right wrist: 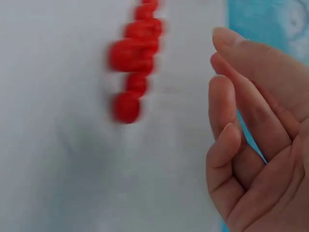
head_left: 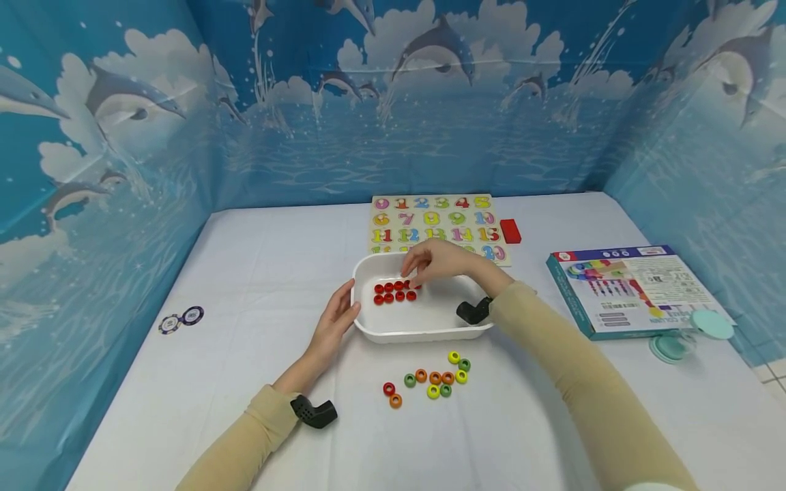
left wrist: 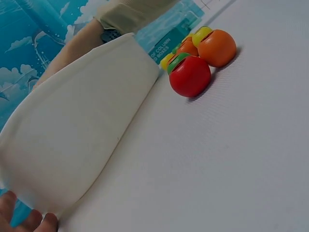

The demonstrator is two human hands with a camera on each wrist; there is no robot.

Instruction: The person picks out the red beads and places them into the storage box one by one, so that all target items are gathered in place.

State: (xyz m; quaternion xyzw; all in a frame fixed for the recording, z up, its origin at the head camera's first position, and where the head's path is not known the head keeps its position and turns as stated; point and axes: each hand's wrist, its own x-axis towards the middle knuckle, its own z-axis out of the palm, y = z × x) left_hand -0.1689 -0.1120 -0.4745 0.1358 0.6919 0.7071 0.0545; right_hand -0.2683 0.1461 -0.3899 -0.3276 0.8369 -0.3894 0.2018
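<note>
A white tray (head_left: 424,337) stands on the table, with several red beads (head_left: 389,298) in two rows inside it. My left hand (head_left: 328,334) rests against the tray's left end. In the left wrist view, the fingertips (left wrist: 34,220) touch its outer wall. Over the beads, near the tray's back rim, hovers my right hand (head_left: 439,262). Its fingers are loosely bent with nothing visible between them in the right wrist view, where the red beads (right wrist: 137,58) are blurred. In front of the tray lie loose green, yellow and orange beads (head_left: 435,378) and a red bead (head_left: 389,389).
Behind the tray lies a number board (head_left: 417,218) with a red block (head_left: 510,231) beside it. To the right are a flat box (head_left: 638,293) and a small clear jar with a mint lid (head_left: 712,324). Two round chips (head_left: 193,315) lie far left.
</note>
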